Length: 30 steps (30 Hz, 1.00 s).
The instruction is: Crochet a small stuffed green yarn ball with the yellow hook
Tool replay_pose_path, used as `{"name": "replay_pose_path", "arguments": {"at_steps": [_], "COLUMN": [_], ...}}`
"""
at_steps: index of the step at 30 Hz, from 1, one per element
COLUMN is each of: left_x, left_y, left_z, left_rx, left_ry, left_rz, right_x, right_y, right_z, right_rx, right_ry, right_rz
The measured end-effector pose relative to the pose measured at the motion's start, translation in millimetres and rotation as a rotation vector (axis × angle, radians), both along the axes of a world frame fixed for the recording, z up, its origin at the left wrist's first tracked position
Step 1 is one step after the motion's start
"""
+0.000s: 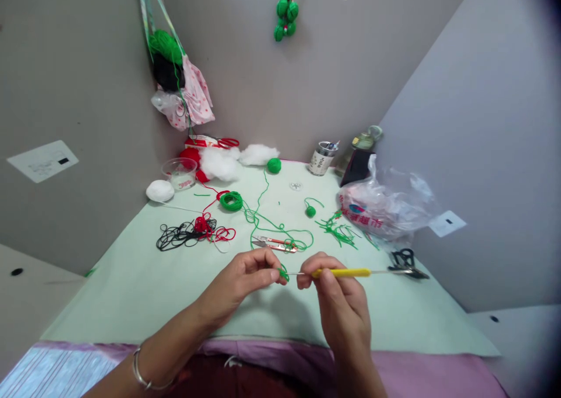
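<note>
My left hand (pixel 249 278) pinches a small piece of green yarn work (pixel 284 273) between thumb and fingers, above the front of the table. In my right hand (pixel 339 293) is a crochet hook with a yellow handle (pixel 350 273), held level like a pen. Its thin metal tip points left and reaches the green piece; whether it passes through a loop is too small to tell. Just behind my left hand lie thread snips (pixel 276 244) with orange-red handles, with loose green yarn (pixel 302 234) looping over and around them.
Black yarn (pixel 175 236) and red yarn (pixel 202 224) tangle at left. Behind are a green yarn coil (pixel 231 201), white stuffing (pixel 219 164) and a plastic tub (pixel 180 175). Green scraps (pixel 340 233), a plastic bag (pixel 385 202) and black-handled scissors (pixel 404 260) lie at right.
</note>
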<state>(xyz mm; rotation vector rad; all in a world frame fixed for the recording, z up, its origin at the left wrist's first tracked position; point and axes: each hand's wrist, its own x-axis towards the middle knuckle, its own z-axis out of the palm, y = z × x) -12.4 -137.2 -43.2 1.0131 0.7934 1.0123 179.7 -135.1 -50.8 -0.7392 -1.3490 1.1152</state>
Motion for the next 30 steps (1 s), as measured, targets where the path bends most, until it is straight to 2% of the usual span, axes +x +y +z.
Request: {"name": "replay_pose_path", "arguments": {"at_steps": [4,11,20,22,24,27,29,30], "left_x": [2,5,15,10,-2,-25,-29,-26], "left_y": [0,0,0,2,7,8,-7,-22], "left_z": [-1.0,-2.1,-4.1,-2.4,3.8,18.8,23.6,21.3], "left_rx": [-0.002,0.016,0.078,0.129,0.238,0.439,0.521,0.509], "left_ry": [-0.018,-0.03,-0.009,0.095,0.353,0.744,0.773,0.694], "left_rz": [-0.004,-0.043,-0.062,-0.07,-0.044,0.122,0.244,0.233], "right_x": [-6,-11,-17,-17,-16,-10,-7,-5], "right_y": [3,3,2,3,5,10,14,15], "right_z": [-1.2,-1.1,-7.3,-7.2,-6.7,-6.4,-7.1,-7.6], "right_rx": [-0.123,-0.251,-0.14,-0.175,-0.223,-0.295,-0.334,-0.351], "right_ry": [0.169,0.262,0.225,0.24,0.274,0.321,0.331,0.329], "right_rz": [0.021,0.064,0.035,0.031,0.012,-0.049,-0.093,-0.109]}}
